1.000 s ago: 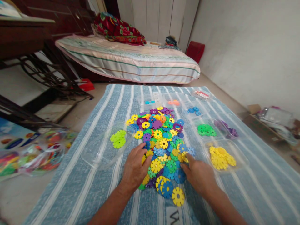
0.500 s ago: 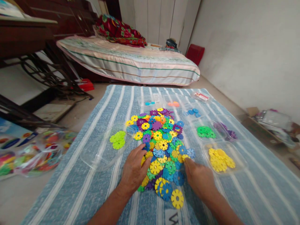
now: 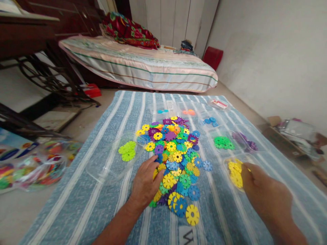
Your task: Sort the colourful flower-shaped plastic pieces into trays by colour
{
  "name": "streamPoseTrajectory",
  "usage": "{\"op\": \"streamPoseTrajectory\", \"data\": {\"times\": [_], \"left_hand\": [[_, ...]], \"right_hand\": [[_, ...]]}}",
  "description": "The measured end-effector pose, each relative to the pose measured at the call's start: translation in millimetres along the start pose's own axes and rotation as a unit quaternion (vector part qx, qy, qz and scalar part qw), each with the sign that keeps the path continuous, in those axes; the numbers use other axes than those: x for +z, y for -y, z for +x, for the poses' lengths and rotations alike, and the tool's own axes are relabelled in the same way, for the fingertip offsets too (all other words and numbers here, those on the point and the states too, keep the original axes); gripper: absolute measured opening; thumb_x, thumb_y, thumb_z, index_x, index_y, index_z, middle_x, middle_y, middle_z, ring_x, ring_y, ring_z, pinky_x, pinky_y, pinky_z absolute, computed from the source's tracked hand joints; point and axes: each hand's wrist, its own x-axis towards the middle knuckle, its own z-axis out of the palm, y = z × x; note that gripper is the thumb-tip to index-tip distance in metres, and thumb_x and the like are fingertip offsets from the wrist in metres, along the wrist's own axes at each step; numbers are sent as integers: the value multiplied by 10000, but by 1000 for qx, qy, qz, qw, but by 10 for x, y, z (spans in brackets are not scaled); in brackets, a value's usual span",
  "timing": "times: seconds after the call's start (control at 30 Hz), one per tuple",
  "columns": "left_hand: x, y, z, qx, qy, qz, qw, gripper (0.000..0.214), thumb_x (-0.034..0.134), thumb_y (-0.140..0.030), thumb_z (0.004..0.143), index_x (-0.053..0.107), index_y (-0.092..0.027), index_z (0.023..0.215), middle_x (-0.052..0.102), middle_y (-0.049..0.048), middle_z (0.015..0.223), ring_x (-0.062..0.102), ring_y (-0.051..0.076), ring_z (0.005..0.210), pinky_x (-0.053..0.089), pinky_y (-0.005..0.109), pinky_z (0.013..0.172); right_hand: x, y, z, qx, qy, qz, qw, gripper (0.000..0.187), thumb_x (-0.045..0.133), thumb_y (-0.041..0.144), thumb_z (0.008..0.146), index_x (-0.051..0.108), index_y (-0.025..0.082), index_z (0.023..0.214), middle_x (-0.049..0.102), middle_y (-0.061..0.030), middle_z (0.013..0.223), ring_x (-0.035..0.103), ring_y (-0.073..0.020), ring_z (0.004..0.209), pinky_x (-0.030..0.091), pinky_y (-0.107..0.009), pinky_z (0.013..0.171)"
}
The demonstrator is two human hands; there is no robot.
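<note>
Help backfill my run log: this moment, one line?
left hand: at mixed pile | right hand: over tub of yellow pieces | grip unclear

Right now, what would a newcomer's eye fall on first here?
First, the heap of multicoloured notched discs in the middle of the striped cloth, with the left hand at its left side. Next, the right hand at the clear tray of yellow discs, on the right. Beyond the cloth, a red floral bundle lies on the bed.
</note>
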Motion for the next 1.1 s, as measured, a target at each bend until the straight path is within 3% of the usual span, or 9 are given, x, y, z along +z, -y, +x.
{"op": "streamPoseTrajectory", "data": {"times": [0.1, 0.27, 0.43, 0.7, 0.8, 0.93, 1.0, 1.1], "left_hand": [[-8, -1, -1, -1, 2, -7, 1000, 126, 507, -282, 836, 550, -175, 885, 600, 124, 1143, 568, 237, 1049, 487, 413, 890], [-27, -8, 4, -4, 9, -11, 1000, 124, 503, -284, 836, 551, -179, 880, 598, 124, 1146, 569, 242, 1048, 484, 425, 895], [-30, -9, -1, -6, 11, -16, 1000, 122, 510, -278, 836, 543, -176, 894, 586, 133, 1167, 560, 233, 1068, 478, 419, 909], [-26, -16, -8, -11, 12, -23, 1000, 112, 518, -276, 829, 554, -182, 879, 590, 122, 1166, 555, 234, 1078, 474, 417, 914], [-21, -9, -16, -10, 12, -19, 1000, 118, 522, -276, 830, 554, -175, 882, 590, 126, 1165, 557, 235, 1071, 476, 415, 909], [-17, -9, -18, -15, 9, -22, 1000, 119, 528, -278, 825, 551, -184, 894, 588, 119, 1172, 557, 235, 1072, 477, 420, 909], [-17, -15, -11, -16, 9, -23, 1000, 118, 526, -278, 823, 553, -186, 891, 591, 117, 1170, 559, 237, 1070, 476, 426, 910], [-18, -22, 2, -14, 5, -28, 999, 124, 521, -281, 821, 558, -180, 883, 595, 124, 1165, 566, 242, 1061, 480, 432, 906]], "right_hand": [[65, 83, -35, -1, 93, -11, 996, 336, 410, 404, 860, 666, 238, 1002, 643, -32, 537, 583, -197, 444, 261, -243, 418], [136, 541, -165, -139, 227, 96, 959, 324, 405, 353, 896, 593, 243, 1136, 708, -39, 721, 659, -195, 639, 393, -247, 530], [225, 879, -163, -166, 300, 87, 935, 317, 388, 364, 913, 578, 214, 1118, 703, -79, 755, 667, -207, 671, 404, -250, 549], [361, 805, -250, -195, 253, 140, 937, 312, 336, 297, 934, 642, 247, 906, 690, -15, 683, 641, -147, 594, 335, -208, 496], [264, 632, -251, -178, 171, 168, 954, 361, 319, 336, 936, 667, 247, 902, 681, -6, 639, 620, -128, 542, 330, -204, 494], [59, 224, -102, -58, 44, 74, 995, 420, 318, 414, 906, 691, 222, 935, 681, -55, 617, 609, -178, 496, 320, -241, 460], [-3, 52, -27, -7, 44, 12, 999, 407, 348, 430, 882, 677, 223, 1002, 678, -64, 605, 602, -213, 469, 301, -259, 429], [-2, 24, -15, -19, 111, 30, 993, 363, 419, 441, 852, 655, 251, 1051, 689, -44, 633, 625, -226, 503, 337, -264, 433]]}}
